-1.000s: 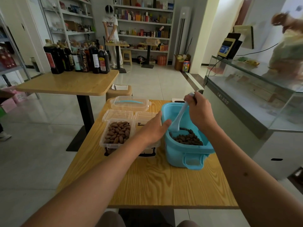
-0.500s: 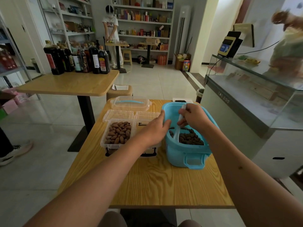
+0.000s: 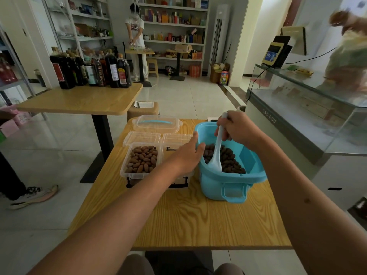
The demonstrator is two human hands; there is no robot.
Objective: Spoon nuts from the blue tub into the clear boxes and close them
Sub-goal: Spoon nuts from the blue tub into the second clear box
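Observation:
A blue tub (image 3: 230,183) with dark nuts (image 3: 228,157) in it stands on the right of the wooden table (image 3: 198,219). My right hand (image 3: 236,129) grips a white spoon (image 3: 216,153) whose bowl rests down among the nuts. My left hand (image 3: 187,154) presses on the tub's left rim, over the right clear box (image 3: 174,141). The left clear box (image 3: 142,160) is open and full of brown nuts, its lid folded back. What the right box holds is hidden by my hand.
A clear lid with a blue handle (image 3: 156,123) lies behind the boxes. A second table (image 3: 79,100) with dark bottles (image 3: 89,69) stands at left, a stool (image 3: 143,109) beside it. A glass counter (image 3: 309,108) runs along the right. A person (image 3: 136,36) stands at the back shelves.
My right hand dipped into the tub with the spoon, then rose and tipped the handle up; the spoon's bowl now sits in the nuts. My left hand stayed on the rim.

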